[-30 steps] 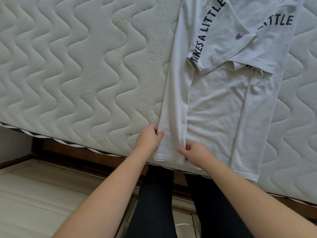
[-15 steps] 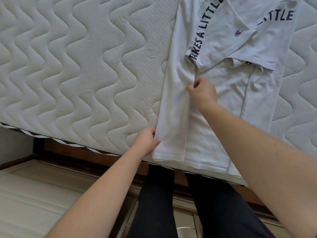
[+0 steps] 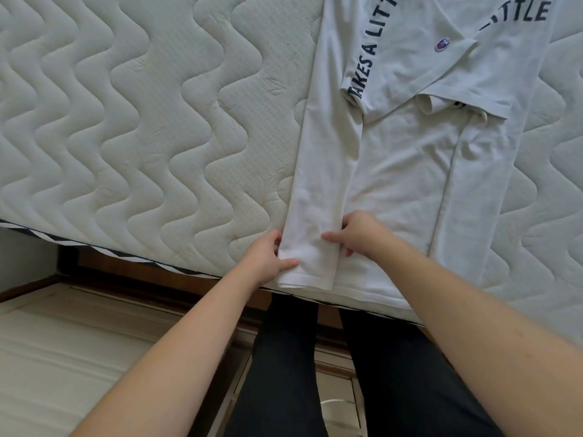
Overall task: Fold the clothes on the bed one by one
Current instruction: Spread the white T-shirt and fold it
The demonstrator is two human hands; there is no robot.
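Right hand back at one shirt's hem

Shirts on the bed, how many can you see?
1. A white T-shirt lies on the mattress, its hem at the near edge where the left hand and right hand hold it. Others may lie outside the view.

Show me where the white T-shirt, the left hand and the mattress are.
white T-shirt [image 3: 407,171]: head view, plain middle of its body.
left hand [image 3: 268,260]: head view, back of the hand, at the folded hem corner.
mattress [image 3: 142,127]: head view, bare quilted top.
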